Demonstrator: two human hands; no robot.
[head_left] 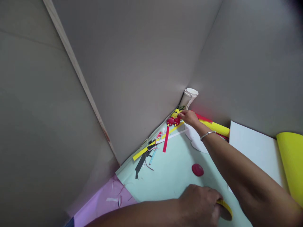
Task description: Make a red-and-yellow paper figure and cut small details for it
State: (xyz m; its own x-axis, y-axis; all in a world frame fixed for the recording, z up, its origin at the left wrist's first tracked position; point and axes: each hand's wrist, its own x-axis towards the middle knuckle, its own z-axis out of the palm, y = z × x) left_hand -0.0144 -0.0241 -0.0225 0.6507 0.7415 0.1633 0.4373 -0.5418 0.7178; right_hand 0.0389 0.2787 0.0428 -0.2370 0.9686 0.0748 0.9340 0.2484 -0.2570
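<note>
My left hand (199, 201), low in the view, is closed on a yellow round piece with a ridged rim (225, 210). My right hand (188, 117), with a silver bracelet on the wrist, reaches to the far corner. Its fingertips are pinched together at a small cluster of red round pieces (169, 122) and a yellow round piece (175, 113); what they grip, if anything, is hidden. A dark red dome-shaped piece (197, 170) lies on the pale green sheet (175, 170) between my two hands.
Yellow, black and red paper strips (141, 154) lie scattered on the left. A white lidded container (189, 96) stands in the corner against grey walls. To the right are a yellow roll (216, 127), a white sheet (254, 151) and a curved yellow sheet (291, 160).
</note>
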